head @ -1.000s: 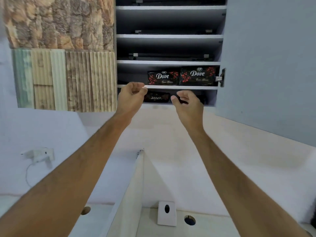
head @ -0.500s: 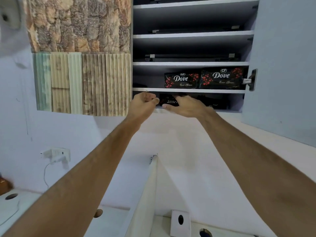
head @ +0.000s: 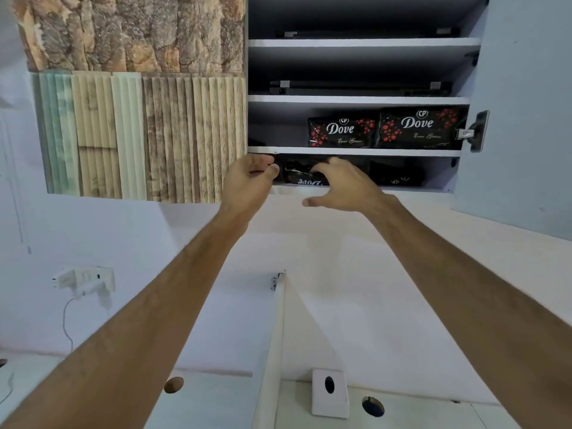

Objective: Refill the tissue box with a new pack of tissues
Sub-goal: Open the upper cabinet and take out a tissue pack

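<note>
Your right hand (head: pixel 343 188) was spread, fingers reaching onto the black tissue pack (head: pixel 301 174) on the cupboard's bottom shelf (head: pixel 439 171), at twelve o'clock. Your left hand (head: pixel 247 181) was curled loosely, empty, at the pack's nine o'clock.

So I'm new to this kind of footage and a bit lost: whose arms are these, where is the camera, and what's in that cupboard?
The camera is worn on a person's head, so the two bare arms are that person's own, reaching up into an open wall cupboard. On one shelf stand two black Dove packs. On the bottom shelf below lies another black pack, print upside down, with a further dark pack to its right. The right hand is open with its fingers on the upside-down pack, not yet closed round it. The left hand is curled at the cupboard's edge and holds nothing that shows.
</note>
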